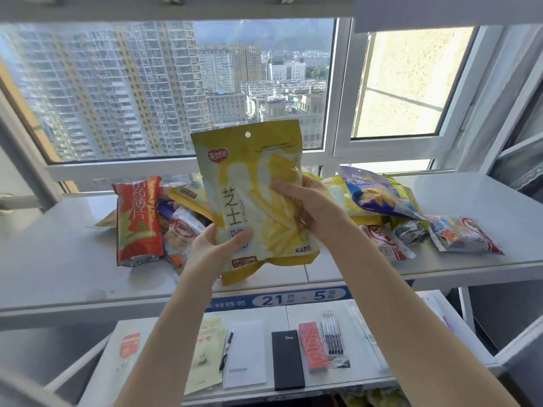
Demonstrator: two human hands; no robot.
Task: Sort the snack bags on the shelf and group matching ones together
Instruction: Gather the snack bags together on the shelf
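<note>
Both hands hold a yellow and white snack bag (249, 177) upright above the grey shelf (64, 277). My left hand (214, 248) grips its lower left edge, thumb on the front. My right hand (305, 207) grips its right side, fingers over the front. Behind it lies a pile of snack bags: an orange-red bag (136, 221) at the left, a red and white bag (182, 233) next to it, a blue-purple bag (376, 195) on yellow ones at the right, and red and white bags (467, 235) farther right.
A window frame (338, 92) rises just behind the shelf. The lower shelf (411, 374) carries a black diary (287, 359), a white notebook (245, 352), a pen pack (332, 337), a red patterned box (314, 346) and pale pouches (202, 356). A blue label strip (293, 298) runs along the shelf's front edge.
</note>
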